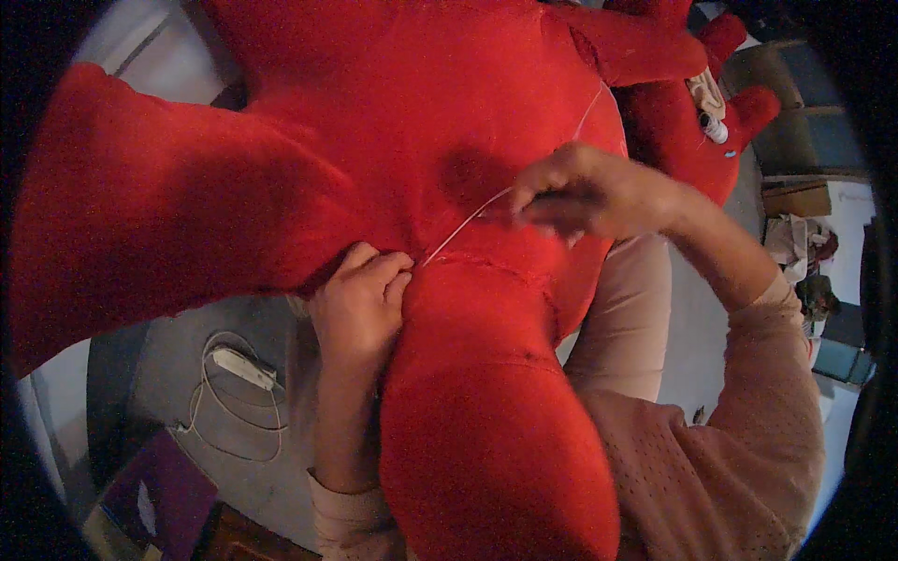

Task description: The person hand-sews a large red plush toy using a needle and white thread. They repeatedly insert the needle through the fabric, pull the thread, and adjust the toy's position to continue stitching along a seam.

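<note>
A large red stuffed figure [421, 103] with thick limbs lies over my lap. A seam [486, 268] runs across the base of the limb nearest me. At the left end of that seam, my left hand [360, 304] has its fingers curled and pressed into the red fabric. White thread [458, 227] stretches from beside those fingertips up to my right hand [589, 192], which is raised above the body, its fingers closed on the thread. Motion blurs those fingers, so whether they also hold a needle cannot be made out.
A white thread spool [713, 128] rests on more red stuffed parts at the upper right. On the grey floor at left lies a white power strip [245, 367] with a looped cord, near a purple flat item [159, 496]. Boxes [797, 198] and bags stand at far right.
</note>
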### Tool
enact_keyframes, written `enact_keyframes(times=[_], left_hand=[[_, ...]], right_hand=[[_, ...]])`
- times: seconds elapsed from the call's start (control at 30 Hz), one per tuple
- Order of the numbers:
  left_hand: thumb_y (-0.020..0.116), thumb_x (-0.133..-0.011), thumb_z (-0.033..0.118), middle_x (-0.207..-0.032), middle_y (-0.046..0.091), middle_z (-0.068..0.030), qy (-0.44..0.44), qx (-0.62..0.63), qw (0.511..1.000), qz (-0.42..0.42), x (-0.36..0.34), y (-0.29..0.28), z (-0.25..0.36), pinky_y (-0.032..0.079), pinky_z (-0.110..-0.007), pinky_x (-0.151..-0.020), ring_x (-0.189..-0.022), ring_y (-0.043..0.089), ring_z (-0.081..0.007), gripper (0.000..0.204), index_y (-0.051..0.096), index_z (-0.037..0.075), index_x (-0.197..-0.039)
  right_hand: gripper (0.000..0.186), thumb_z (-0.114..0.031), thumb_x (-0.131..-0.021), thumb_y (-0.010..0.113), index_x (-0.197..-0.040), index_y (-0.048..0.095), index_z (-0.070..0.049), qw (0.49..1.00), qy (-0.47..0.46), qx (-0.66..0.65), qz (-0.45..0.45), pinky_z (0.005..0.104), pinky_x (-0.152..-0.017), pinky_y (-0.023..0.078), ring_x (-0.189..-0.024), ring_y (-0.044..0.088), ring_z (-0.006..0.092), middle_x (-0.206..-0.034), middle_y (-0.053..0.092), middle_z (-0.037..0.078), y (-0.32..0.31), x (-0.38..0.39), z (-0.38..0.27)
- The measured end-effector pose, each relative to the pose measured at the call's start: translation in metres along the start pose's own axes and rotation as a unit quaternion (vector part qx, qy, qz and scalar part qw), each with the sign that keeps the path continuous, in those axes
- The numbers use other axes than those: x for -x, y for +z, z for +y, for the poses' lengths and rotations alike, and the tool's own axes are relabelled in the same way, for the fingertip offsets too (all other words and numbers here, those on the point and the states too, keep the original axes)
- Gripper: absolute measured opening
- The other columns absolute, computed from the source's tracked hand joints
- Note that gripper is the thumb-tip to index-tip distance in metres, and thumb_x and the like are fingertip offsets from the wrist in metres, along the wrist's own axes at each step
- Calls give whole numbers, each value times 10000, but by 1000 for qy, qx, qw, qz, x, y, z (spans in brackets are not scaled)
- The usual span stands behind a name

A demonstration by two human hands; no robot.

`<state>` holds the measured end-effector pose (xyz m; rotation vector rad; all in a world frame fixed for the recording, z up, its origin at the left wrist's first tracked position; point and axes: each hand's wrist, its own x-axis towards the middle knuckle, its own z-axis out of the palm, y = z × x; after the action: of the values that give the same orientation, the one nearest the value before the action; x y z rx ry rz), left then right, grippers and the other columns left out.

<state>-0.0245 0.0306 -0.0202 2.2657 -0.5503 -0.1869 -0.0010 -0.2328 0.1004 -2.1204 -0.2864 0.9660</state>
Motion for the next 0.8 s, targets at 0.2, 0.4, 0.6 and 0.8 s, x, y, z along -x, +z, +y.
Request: enact_keyframes(times=[0.2, 0.4, 0.6, 0.8], left_hand=[[630, -795, 160, -880, 594, -84, 21, -20, 998, -48, -4, 2, 5, 472, -460, -649, -758, 607, -343, 159, 676, 155, -947], [658, -777, 177, -835, 572, -86, 18, -81, 994, -70, -15, -8, 8, 459, -447, -682, -778, 593, -318, 75, 644, 119, -823], [702, -730, 126, -805, 575, -93, 35, -49, 997, -41, -18, -9, 7, 483, -405, -674, -756, 596, -306, 86, 635, 91, -770], [696, -735, 128, -801, 566, -84, 37, -31, 998, -31, -17, -10, 5, 449, -433, -699, -778, 581, -318, 88, 621, 93, -764]], right_hand=[[50, -10, -860, 564, -857, 608, 15, 987, -154, 39, 32, 267, -539, 439, -591, 545, 85, -647, 581, 47, 37, -33, 10], [53, -38, -771, 570, -767, 597, 7, 982, -169, 56, 58, 387, -575, 447, -617, 569, 263, -675, 587, 166, 51, -38, 9], [43, -7, -796, 566, -766, 566, 24, 980, -177, 60, 67, 341, -539, 405, -551, 476, 177, -622, 528, 147, 62, -45, 11], [54, -5, -778, 581, -739, 554, 22, 975, -198, 74, 71, 376, -548, 414, -563, 531, 254, -642, 551, 181, 64, -53, 13]])
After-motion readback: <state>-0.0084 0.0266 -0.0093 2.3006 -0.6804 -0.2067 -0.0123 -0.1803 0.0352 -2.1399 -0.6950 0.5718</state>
